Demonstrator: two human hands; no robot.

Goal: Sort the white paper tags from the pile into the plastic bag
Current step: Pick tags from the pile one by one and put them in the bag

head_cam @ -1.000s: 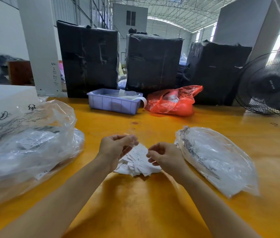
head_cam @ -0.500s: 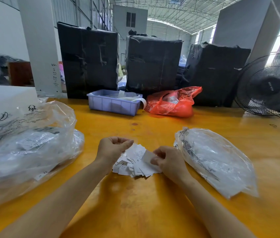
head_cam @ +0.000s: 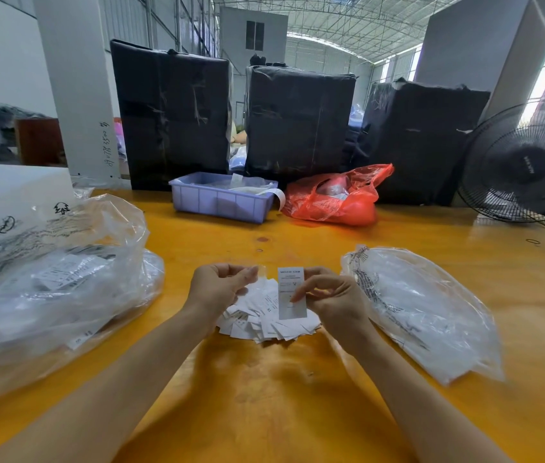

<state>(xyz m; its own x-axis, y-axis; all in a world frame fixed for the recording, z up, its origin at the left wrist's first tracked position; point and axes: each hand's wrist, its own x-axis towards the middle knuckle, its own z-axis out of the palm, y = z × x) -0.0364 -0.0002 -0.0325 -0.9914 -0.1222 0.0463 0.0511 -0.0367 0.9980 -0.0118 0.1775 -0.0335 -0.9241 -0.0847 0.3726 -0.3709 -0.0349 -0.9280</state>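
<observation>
A pile of white paper tags (head_cam: pixel 266 324) lies on the yellow table (head_cam: pixel 298 396), in front of me. My right hand (head_cam: pixel 334 297) pinches one printed white tag (head_cam: pixel 292 304) and holds it upright above the pile. My left hand (head_cam: pixel 219 285) hovers over the pile's left side, its fingertips pinched on what looks like a small, faint clear plastic bag (head_cam: pixel 261 273). A flat clear plastic bag (head_cam: pixel 428 315) holding white tags lies just right of my right hand. A large, crumpled clear plastic bag (head_cam: pixel 57 282) with tags sits at the left.
A lilac plastic bin (head_cam: pixel 221 203) and a red plastic bag (head_cam: pixel 334 202) stand at the table's far side, before three black-wrapped bales (head_cam: pixel 298 121). A black fan (head_cam: pixel 528 162) stands at the far right. A white box (head_cam: pixel 7 192) sits behind the left bag.
My right hand has lifted one tag off the pile and turned it upright. My left hand has risen slightly, staying pinched above the pile.
</observation>
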